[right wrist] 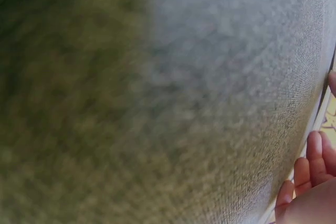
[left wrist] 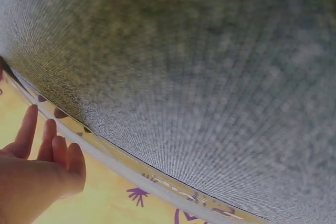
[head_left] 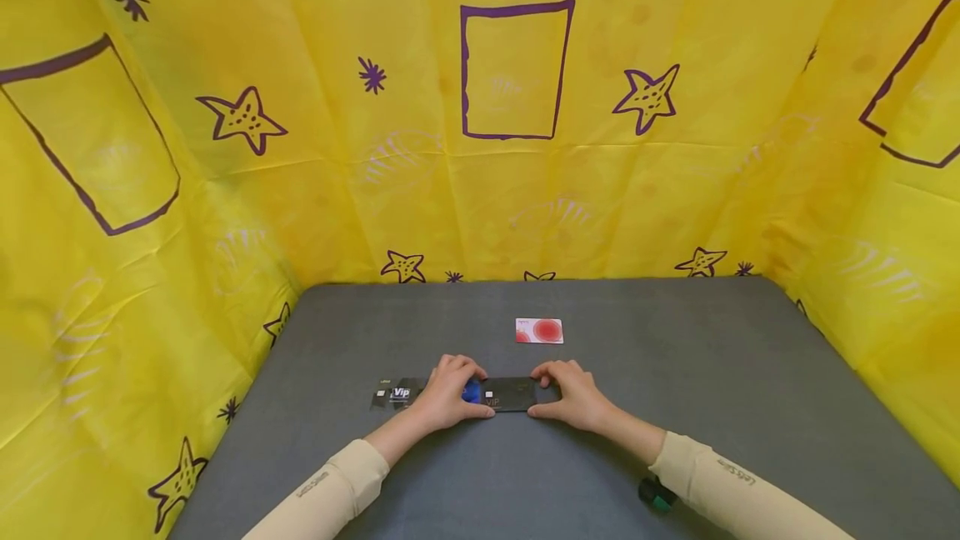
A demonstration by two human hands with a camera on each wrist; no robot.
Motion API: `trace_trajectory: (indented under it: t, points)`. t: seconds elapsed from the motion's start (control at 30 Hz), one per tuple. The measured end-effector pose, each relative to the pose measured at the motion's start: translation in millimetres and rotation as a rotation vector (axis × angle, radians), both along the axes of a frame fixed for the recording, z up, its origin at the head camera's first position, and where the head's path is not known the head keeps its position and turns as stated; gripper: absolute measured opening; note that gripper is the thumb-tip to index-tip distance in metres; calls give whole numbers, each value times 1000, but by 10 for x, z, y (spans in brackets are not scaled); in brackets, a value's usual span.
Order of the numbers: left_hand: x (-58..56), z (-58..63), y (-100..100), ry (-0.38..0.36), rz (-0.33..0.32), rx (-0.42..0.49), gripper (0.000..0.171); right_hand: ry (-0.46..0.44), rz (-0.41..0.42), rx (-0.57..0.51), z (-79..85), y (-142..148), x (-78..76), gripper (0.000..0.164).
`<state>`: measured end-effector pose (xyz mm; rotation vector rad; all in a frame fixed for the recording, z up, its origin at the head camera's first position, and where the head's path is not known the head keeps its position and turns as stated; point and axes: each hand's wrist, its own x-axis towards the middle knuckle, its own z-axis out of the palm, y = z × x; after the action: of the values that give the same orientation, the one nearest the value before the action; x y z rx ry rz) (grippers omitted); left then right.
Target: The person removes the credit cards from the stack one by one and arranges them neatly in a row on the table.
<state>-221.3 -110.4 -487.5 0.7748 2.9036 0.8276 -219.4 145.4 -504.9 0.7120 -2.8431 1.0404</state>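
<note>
A black card with "VIP" lettering [head_left: 512,395] lies in the middle of the grey table, between both hands. My left hand [head_left: 444,397] pinches its left end, thumb on the near edge and index finger on the far edge. At the right end my right hand [head_left: 576,397] grips it the same way. A blue card [head_left: 471,392] shows partly under the left hand, beside the black one. Further left, dark cards with a white "Vip" print [head_left: 401,393] overlap in a row, partly covered by that hand. The wrist views show only fingers and sleeve cloth.
A white card with red circles [head_left: 539,331] lies beyond the hands on the grey table [head_left: 675,340]. Yellow cloth [head_left: 510,207] with purple drawings hangs along the back and sides. A dark band with a green part [head_left: 657,496] shows under the right sleeve.
</note>
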Motion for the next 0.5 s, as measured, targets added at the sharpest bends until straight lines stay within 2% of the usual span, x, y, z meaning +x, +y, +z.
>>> trace_trajectory:
  t: [0.17,0.5]
  points:
    - [-6,1,-5,15,-8,2,49,-5,-15,7,-7,-13,5,49]
    - [-4,-12,-10,-21,16,-11,51,-4,-33,37,-19,-30,-7,49]
